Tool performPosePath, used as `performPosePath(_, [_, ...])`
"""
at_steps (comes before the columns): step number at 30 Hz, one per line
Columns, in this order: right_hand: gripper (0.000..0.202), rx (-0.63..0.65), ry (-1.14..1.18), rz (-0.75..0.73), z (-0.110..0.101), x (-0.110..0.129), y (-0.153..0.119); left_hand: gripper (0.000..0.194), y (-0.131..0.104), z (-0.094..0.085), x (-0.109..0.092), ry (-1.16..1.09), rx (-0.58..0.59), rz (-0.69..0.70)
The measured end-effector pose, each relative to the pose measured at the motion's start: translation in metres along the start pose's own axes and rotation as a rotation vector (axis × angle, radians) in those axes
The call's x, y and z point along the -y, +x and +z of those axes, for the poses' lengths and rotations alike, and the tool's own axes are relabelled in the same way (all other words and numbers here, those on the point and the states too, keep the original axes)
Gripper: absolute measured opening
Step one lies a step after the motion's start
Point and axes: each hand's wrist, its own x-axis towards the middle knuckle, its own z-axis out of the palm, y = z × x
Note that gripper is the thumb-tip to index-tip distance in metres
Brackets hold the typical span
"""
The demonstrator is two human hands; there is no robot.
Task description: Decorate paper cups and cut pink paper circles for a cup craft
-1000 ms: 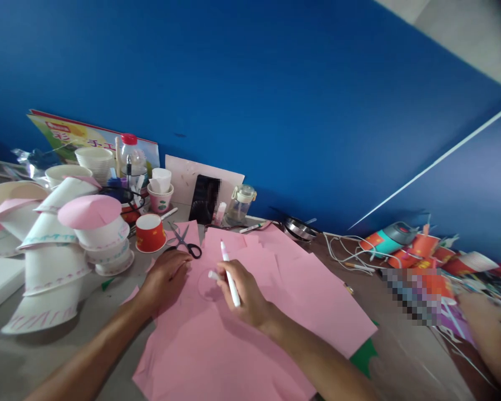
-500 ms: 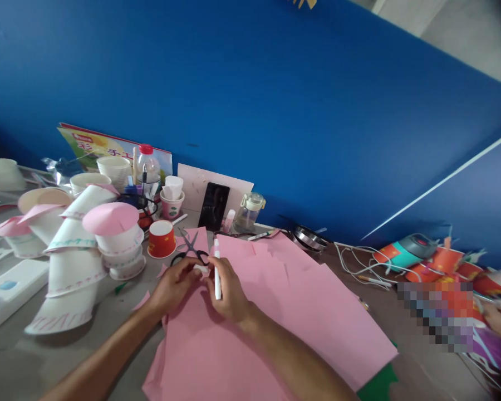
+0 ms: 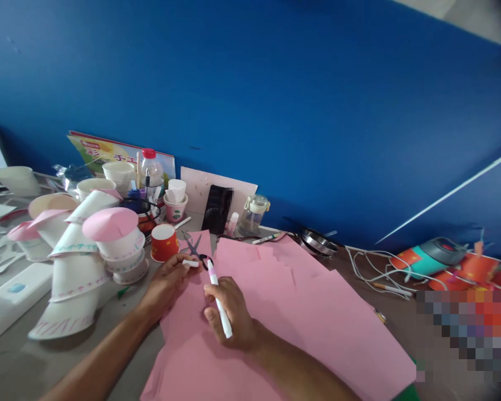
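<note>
A white marker with a pink tip end (image 3: 223,317) is held in my right hand (image 3: 236,312), its tip pointing up and away from me. Between the fingers of my left hand (image 3: 169,281) is a small white marker cap (image 3: 191,263), apart from the marker. Both hands are over the pink paper sheets (image 3: 204,356). Just beyond them lie scissors (image 3: 194,248) with dark handles and spread blades, partly covered by my left fingers. Near my left hand stands a red paper cup (image 3: 164,243).
Left are stacked white paper cups with pink tops (image 3: 111,223) and a curved row of cup pieces (image 3: 73,273). Along the blue wall (image 3: 250,100) stand a black phone (image 3: 217,209), a clear lidded jar (image 3: 254,214) and tape rolls (image 3: 317,242). Tangled white cables (image 3: 371,273) lie right.
My hands have moved apart, and the cap has come off the marker, showing its pink end. My right hand has come nearer to me with the marker. The view has shifted slightly left.
</note>
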Motion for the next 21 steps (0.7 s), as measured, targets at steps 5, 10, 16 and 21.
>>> performPosePath(5, [0.031, -0.005, 0.022, 0.028, -0.003, -0.002, 0.0, 0.028, 0.002, -0.001, 0.001, 0.111, -0.034, 0.041])
performPosePath(10, [0.034, -0.007, 0.122, 0.056, -0.002, -0.001, 0.001, 0.026, 0.001, -0.005, 0.011, 0.362, -0.074, 0.145])
performPosePath(16, [0.042, -0.024, 0.228, 0.113, -0.004, -0.002, 0.003, 0.019, 0.0, -0.012, 0.023, 0.699, 0.045, 0.336])
performPosePath(21, [0.04, -0.032, 0.254, 0.141, -0.007, -0.001, 0.005, 0.019, -0.001, -0.01, 0.021, 0.706, 0.019, 0.331])
